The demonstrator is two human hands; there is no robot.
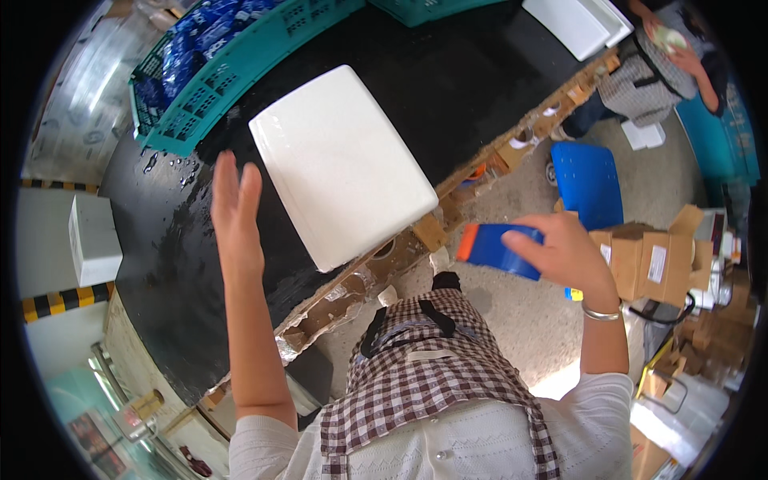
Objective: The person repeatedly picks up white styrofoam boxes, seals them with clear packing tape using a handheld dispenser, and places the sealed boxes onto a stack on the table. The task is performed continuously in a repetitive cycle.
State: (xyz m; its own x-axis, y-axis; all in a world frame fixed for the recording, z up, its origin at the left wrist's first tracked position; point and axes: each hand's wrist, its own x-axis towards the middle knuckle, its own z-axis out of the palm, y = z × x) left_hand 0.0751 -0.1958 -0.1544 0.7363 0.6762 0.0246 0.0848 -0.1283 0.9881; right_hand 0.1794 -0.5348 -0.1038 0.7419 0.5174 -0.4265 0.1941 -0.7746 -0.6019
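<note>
A closed white foam box (345, 165) lies on the black tabletop before me, at a slant to the table's near edge. Just left of it my left hand (236, 210) is raised, empty, with its fingers extended and a gap between two of them. To the right, beyond the table edge, my right hand (555, 249) grips a blue tape dispenser (498, 246) with an orange front edge. Whether tape shows on it cannot be told.
A green plastic crate (198, 111) of blue packs stands at the upper left. Another white box (570, 24) is at the upper right, near a co-worker in an apron (642, 81). A blue chair (588, 180) and cardboard boxes (654, 264) stand right.
</note>
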